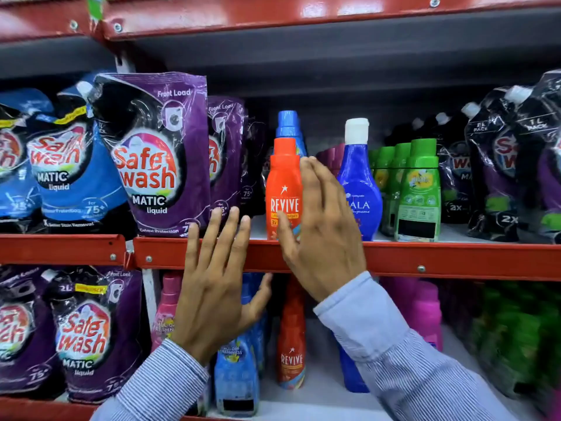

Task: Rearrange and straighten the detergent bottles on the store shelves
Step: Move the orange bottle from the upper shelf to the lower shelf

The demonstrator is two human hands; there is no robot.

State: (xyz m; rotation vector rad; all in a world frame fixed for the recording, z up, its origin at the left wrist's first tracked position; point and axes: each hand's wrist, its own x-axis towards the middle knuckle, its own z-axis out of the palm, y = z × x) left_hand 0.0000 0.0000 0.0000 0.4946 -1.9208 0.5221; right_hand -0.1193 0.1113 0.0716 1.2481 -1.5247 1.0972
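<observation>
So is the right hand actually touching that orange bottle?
Touching, it seems: in the head view the right hand lies open against the orange bottle, thumb across its label, no gap visible.

Landmark: Revive bottle (283, 189), upright on upper shelf (455, 258), at front edge. Second bottle (288, 124) directly behind it. Left of it: Safewash pouch (154, 156), more pouches (226, 159) behind that one. Right of it: Ala bottle (359, 183), then row of bottles (420, 189) running back, then pouches (498, 165) at far right. Right hand (318, 226) flat before its right side, thumb across its label. Left hand (218, 278) below and left, before shelf edge. Another Revive bottle (292, 338) on lower shelf, directly beneath.
</observation>
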